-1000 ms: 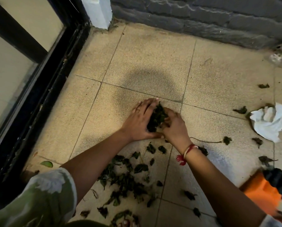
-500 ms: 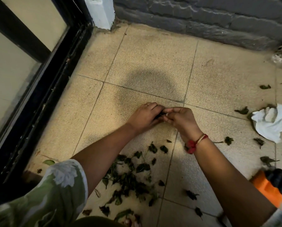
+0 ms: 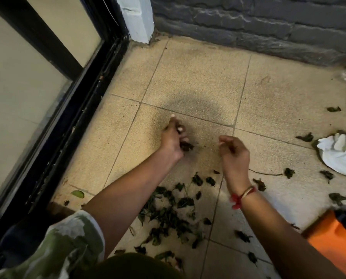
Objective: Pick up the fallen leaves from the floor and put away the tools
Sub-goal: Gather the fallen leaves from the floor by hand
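Clutching crumpled leaves [image 3: 186, 146], left hand [image 3: 172, 137] grip is clamped; right hand [image 3: 234, 153] grip hangs loose, looks empty; leaves seem light, brittle, so scoop from underneath.

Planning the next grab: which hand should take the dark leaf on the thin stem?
Right, probably. The right hand looks empty and sits nearer the dark stemmed leaf; the left hand grips crumpled dark leaves.
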A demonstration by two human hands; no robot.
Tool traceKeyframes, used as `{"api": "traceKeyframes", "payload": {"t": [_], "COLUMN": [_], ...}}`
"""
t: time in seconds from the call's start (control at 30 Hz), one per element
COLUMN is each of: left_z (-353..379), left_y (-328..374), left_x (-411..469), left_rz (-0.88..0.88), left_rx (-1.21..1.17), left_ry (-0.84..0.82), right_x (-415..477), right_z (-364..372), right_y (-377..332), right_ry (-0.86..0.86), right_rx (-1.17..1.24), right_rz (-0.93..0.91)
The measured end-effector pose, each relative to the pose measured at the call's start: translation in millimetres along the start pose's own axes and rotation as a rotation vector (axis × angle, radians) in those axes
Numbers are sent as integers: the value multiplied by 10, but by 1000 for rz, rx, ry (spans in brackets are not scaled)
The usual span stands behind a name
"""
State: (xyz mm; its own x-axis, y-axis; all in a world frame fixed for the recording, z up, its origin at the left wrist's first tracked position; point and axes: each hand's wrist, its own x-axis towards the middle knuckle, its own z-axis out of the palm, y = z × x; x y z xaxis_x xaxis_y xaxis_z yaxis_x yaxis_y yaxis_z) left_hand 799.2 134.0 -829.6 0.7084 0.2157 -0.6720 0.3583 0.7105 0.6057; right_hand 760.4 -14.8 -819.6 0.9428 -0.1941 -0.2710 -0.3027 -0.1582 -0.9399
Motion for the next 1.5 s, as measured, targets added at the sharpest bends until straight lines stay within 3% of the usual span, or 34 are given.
{"api": "traceKeyframes", "payload": {"t": [0.07,0.13,0.27,0.33,0.43,0.53,0.7,0.87,0.93,1.1,1.23,1.4,1.47,1.5], "left_z": [10,23,-116,-258,-426,-502,-543,-570,-586,-588,-628,-624,-603,-594], "left_y": [5,-20,160,298,391,363,336,343,354,353,339,290,276,268], "left_x": [-41,-87,-52,-1,11,-13,0,-28,-31,-25,-10,-23,-24,-27], "left_rz": [-216,-268,-223,-191,-170,-198,-234,-232,-235,-247,-259,-275,-298,-313], "left_rx": [-314,-453,-472,-482,-477,-478,-393,-419,-421,-430,-418,-393,-371,-360], "left_ry": [4,-29,-30,8,59,95,98,103,102,107,117,134,122,117], "right_x": [-248,-417,-274,-133,-10,-37,-31,204,245,345,286,280,292,294], "right_z": [143,266,289,298,412,399,263,459,616,689,412,256,261,278], "right_y": [6,36,121,144,236,292,177,24,-89,-97,-18,44,38,23], "right_ry": [-120,-175,-131,-221,-401,-528,-591,-355,-379,-775,-940,-873,-821,-751], "right_rx": [-125,-187,-443,-620,-946,-1121,-1180,-759,-671,-1045,-1279,-1343,-1276,-1144], "right_rz": [-98,-220,-368,-414,-622,-733,-797,-624,-563,-729,-984,-1144,-1037,-898]}}
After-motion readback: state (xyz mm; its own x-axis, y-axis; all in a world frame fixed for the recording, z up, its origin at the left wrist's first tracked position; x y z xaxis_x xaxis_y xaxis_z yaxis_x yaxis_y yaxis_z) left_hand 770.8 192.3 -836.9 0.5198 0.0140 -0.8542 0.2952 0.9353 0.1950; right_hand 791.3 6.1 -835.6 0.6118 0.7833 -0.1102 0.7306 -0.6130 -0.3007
